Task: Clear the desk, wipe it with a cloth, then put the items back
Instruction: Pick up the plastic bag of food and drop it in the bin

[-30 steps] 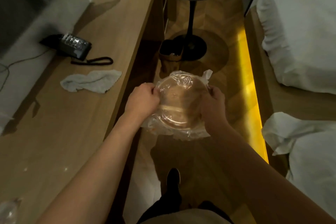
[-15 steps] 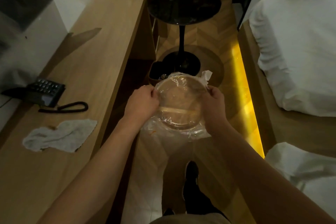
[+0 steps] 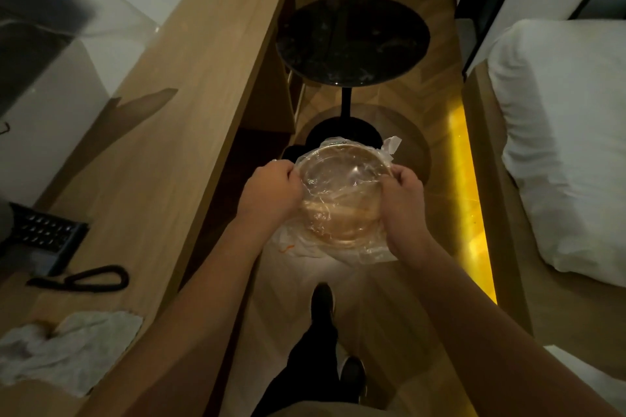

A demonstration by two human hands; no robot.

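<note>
I hold a round clear plastic container [image 3: 342, 193] wrapped in a thin plastic bag, out over the floor beside the desk. My left hand [image 3: 271, 195] grips its left rim and my right hand [image 3: 403, 200] grips its right rim. The long wooden desk [image 3: 162, 132] runs along the left wall. On it, near me, lies a crumpled grey-white cloth [image 3: 64, 349]. A black telephone [image 3: 40, 234] with a coiled cord [image 3: 91, 279] sits further along by the wall.
A round black side table [image 3: 352, 41] on a pedestal stands ahead at the desk's far end. A dark bin [image 3: 291, 152] sits on the floor just beyond the container. White bedding [image 3: 559, 132] fills the right side, with a lit yellow strip under the bed.
I have walked forward along the desk with the container in both hands. The phone and cloth have slid toward the lower left, and the black side table has come closer.
</note>
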